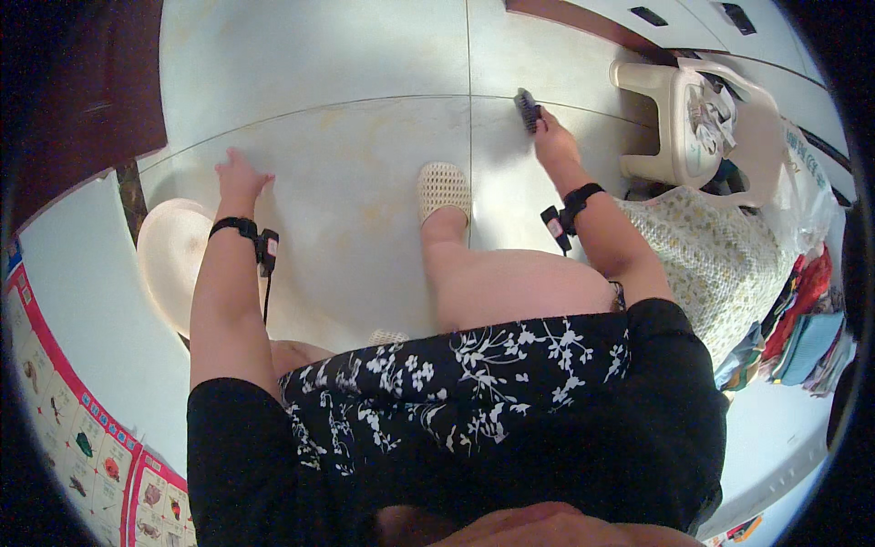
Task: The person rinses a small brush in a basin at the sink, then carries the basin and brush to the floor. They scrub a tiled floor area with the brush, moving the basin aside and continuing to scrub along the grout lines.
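Observation:
My right hand (555, 142) grips a dark-bristled brush (527, 111) by its handle, with the bristled head pointing away from me above the tiled floor (369, 164). Over at the left, my left hand (240, 176) is empty, its fingers spread above the tiles. Just below and left of it stands a round pale plastic piece (174, 256), partly behind my forearm. Between my hands, a cream woven slipper (444, 186) is on my foot.
At the right, a cream plastic chair (673, 130) holds crumpled bags. Beside it are a patterned cloth (711, 267) and folded clothes (810, 349). A dark door (89, 102) stands at the upper left; drawers (690, 27) line the upper right.

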The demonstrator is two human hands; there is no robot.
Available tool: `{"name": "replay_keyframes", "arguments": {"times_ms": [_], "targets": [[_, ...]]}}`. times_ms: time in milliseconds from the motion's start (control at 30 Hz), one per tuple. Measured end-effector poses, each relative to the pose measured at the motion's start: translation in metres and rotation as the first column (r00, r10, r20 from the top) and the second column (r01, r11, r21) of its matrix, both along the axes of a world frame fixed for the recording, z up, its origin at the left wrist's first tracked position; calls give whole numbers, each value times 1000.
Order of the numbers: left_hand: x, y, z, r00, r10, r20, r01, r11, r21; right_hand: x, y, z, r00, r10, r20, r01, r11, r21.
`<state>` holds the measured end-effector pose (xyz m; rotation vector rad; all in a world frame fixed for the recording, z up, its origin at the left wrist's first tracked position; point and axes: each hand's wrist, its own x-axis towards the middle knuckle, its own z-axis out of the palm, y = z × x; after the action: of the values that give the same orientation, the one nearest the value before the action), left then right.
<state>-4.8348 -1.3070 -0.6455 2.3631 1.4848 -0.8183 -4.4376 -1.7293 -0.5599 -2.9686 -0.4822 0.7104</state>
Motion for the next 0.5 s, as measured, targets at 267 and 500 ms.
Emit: {"name": "replay_keyframes", "arguments": {"times_ms": [267, 500], "targets": [[35, -9, 32, 999, 18, -50, -21, 997, -69, 13, -2, 1, 995, -100, 13, 100, 992, -72], [41, -16, 41, 1000, 11, -2, -11, 997, -81, 64, -54, 6, 987, -132, 87, 142, 983, -120]]}}
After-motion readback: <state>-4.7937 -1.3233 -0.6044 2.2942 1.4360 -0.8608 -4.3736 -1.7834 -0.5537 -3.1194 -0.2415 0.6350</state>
